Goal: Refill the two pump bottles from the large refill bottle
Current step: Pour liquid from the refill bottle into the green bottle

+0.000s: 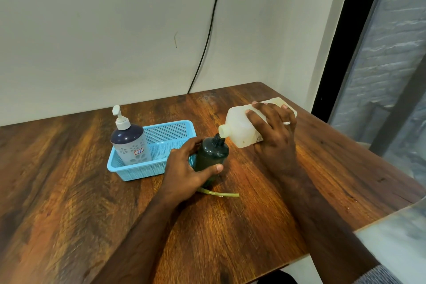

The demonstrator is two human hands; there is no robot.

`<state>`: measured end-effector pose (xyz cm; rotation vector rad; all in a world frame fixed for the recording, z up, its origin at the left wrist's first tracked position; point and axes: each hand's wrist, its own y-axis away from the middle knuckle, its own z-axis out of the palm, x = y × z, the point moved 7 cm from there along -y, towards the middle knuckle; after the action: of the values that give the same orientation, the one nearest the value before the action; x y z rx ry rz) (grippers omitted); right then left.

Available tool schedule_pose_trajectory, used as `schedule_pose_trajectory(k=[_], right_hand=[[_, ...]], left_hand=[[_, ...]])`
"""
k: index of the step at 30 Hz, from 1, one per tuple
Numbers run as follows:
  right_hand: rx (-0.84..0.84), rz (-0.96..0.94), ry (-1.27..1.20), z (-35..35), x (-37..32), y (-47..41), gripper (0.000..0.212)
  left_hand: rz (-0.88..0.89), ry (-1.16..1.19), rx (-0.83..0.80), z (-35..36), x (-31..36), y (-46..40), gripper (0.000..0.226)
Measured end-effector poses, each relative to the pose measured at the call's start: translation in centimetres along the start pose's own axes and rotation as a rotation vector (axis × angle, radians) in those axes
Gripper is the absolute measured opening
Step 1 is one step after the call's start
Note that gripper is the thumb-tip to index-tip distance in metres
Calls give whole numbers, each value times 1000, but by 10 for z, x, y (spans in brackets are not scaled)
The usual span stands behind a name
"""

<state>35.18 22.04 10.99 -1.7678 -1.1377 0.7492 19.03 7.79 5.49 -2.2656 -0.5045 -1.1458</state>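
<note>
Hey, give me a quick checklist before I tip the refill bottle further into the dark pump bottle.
1. Dark pump bottle steadied: ok, the left hand has its grip around it, upright on the table.
2. Pump removed: ok, the neck is open; a tube lies on the table beside it.
3. Refill bottle spout lined up: ok, it sits right at the neck, tilted, held by the right hand.
4. Fill level in the dark bottle: cannot tell, it is opaque.
5. Second pump bottle: not ok, pump on, standing in the blue basket.
</note>
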Motion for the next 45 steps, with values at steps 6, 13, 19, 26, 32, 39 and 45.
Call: schedule_pose_trajectory(k=[6, 13, 19, 26, 32, 39, 45], right_hand=[[-2, 9, -1, 1, 1, 0, 84], [-20, 18, -4, 3, 2, 1, 82], [-9, 13, -6, 2, 1, 1, 79], [-15, 11, -11, 2, 2, 1, 76], [-7, 11, -12, 1, 2, 0, 68], [-1, -4, -2, 0, -1, 0, 78], [-13, 3, -4, 1, 1, 0, 79]], left_hand=[[0, -5, -3, 0, -2, 0, 80], [8, 4, -6, 0, -3, -1, 74], [5, 12, -3, 0, -3, -1, 83], [5, 8, -5, 0, -3, -1, 85], [9, 14, -3, 1, -2, -2, 84], [2, 2, 0, 1, -6, -2, 81], [-11, 3, -1, 1, -5, -2, 79]])
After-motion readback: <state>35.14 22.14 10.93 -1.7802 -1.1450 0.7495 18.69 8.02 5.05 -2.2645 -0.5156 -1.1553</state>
